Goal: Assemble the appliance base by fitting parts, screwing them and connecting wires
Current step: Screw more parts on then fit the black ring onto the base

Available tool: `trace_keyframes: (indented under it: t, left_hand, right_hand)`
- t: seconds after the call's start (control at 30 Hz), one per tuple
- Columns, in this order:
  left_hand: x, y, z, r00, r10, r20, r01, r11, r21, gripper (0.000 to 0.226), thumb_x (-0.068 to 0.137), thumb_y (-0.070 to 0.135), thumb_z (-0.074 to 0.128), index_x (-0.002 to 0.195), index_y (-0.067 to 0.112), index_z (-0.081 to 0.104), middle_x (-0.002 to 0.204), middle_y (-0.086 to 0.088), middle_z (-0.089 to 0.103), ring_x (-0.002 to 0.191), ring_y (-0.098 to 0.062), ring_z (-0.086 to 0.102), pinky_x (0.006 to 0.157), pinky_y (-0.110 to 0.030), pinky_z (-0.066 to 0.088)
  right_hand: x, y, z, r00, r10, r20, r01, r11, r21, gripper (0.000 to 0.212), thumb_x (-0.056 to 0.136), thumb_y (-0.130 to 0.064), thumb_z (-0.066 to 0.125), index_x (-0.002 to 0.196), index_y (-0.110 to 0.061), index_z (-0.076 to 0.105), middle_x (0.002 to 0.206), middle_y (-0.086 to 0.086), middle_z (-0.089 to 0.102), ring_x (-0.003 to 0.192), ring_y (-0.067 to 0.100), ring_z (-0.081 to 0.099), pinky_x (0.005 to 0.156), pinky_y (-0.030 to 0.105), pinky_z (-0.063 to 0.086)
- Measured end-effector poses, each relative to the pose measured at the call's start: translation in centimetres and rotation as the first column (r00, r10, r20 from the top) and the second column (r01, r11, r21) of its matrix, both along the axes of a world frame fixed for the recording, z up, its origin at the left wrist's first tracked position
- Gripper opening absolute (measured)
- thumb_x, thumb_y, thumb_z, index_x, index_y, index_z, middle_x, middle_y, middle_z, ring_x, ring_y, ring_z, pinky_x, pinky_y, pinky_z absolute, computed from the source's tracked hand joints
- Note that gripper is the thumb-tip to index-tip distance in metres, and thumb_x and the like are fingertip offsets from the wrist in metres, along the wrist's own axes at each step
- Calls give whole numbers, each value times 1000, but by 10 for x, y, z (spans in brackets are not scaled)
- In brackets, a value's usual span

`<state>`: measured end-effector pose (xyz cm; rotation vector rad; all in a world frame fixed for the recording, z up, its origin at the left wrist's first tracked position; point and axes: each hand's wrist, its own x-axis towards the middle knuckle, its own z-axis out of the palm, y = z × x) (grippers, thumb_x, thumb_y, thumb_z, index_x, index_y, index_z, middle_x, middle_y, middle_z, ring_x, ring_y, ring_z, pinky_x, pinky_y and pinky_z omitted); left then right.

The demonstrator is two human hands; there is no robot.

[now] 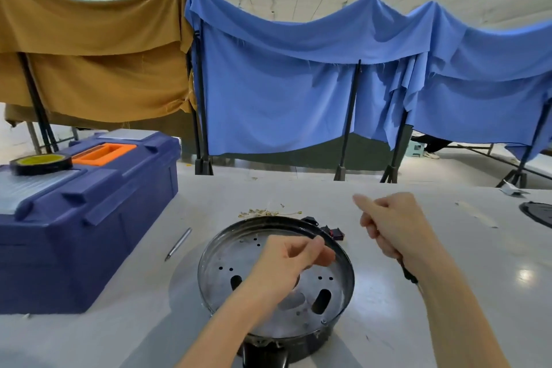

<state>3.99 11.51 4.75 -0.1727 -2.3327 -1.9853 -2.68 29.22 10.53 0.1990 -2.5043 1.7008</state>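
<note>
Looking down from the head view, the appliance base, a round metal pan pierced with small holes and two oblong slots, sits on the white table directly in front of the person, with its open side up.

The left hand hovers over the middle of the pan. Its fingers are curled and the thumb meets the fingertips in a narrow pinch. Blur hides whether anything small is caught between them.

The right hand is raised beside and beyond the far right rim, clear of the pan and closed into a loose fist. A thin dark strand shows under its heel, but it cannot be told whether the hand grips it.

Loose parts lie just past the far rim. A scatter of brass terminals is there, and to their right are black switches, nearly touching the rim.

The governing relation is that the pan lies straight below the left fingers, so the left hand is the nearer one for fitting. The switches lie nearer the right hand.

A slim metal tool lies left of the pan, with its long axis running from near-left to far-right.

A blue toolbox carrying a tape roll stands at the left.
</note>
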Motion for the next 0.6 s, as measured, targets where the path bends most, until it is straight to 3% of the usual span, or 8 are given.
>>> trace_keyframes:
  t: [0.07, 0.13, 0.23, 0.27, 0.33, 0.43, 0.5, 0.6]
  left_hand:
    - [2, -1, 0, 999, -7, -38, 4, 997, -79, 25, 92, 35, 61, 88, 16, 77, 82, 6, 76, 80, -5, 69, 74, -16, 51]
    - [6, -5, -5, 997, 4, -79, -24, 966, -256, 18, 91, 32, 65, 81, 23, 76, 73, 9, 73, 68, 2, 64, 65, -13, 46]
    - [14, -6, -13, 989, -1, -146, -76, 848, -524, 22, 86, 45, 66, 74, 29, 73, 67, 10, 68, 62, 3, 57, 60, -13, 45]
    - [17, -5, -14, 989, -9, -149, -77, 825, -561, 25, 85, 50, 64, 75, 29, 73, 66, 12, 67, 62, 3, 57, 60, -11, 44]
    - [23, -2, -13, 990, -22, -141, -67, 800, -596, 38, 79, 62, 61, 79, 26, 73, 69, 13, 67, 67, 3, 58, 60, -12, 45]
    - [32, 6, -8, 992, -85, -96, 0, 750, -661, 51, 68, 70, 65, 86, 23, 73, 74, 9, 67, 70, -4, 60, 63, -22, 52]
    - [36, 13, -4, 993, -104, -55, 20, 608, -794, 53, 67, 67, 71, 94, 21, 70, 86, 7, 62, 80, -10, 57, 69, -31, 53]
    - [38, 24, 1, 992, -100, -82, -41, 355, -934, 45, 83, 50, 67, 98, 9, 57, 100, 1, 50, 99, -21, 48, 72, -35, 43]
  right_hand:
    - [-8, -5, -19, 988, 73, 134, -108, 955, 278, 46, 90, -35, 66, 75, 9, 65, 49, 10, 57, 31, 15, 31, 36, 19, 26]
    - [-11, -11, -33, 954, 124, 273, -227, 894, 386, 45, 88, -33, 67, 89, 11, 62, 49, 10, 57, 31, 16, 31, 35, 19, 25]
    - [-15, -17, -45, 922, 157, 354, -324, 813, 484, 13, 86, -14, 58, 87, -2, 54, 35, 0, 43, 29, 15, 29, 37, 18, 24]
    - [-17, -18, -48, 921, 160, 356, -330, 807, 490, 6, 83, -8, 53, 88, -4, 53, 38, 1, 42, 30, 16, 29, 38, 18, 24]
    - [-20, -18, -54, 921, 152, 358, -311, 840, 445, 19, 79, -1, 46, 94, 0, 56, 51, 6, 41, 33, 16, 28, 40, 19, 24]
    - [-23, -18, -56, 919, 169, 355, -293, 898, 330, 12, 77, 6, 44, 77, -1, 54, 50, 5, 37, 33, 17, 25, 42, 19, 21]
    - [-25, -18, -57, 917, 179, 356, -283, 922, 265, 14, 77, 9, 45, 70, -3, 48, 40, 4, 37, 31, 15, 26, 41, 17, 21]
    - [-27, -18, -56, 905, 196, 377, -285, 938, 196, 18, 78, 9, 46, 66, -4, 42, 34, 7, 43, 28, 15, 27, 40, 14, 22]
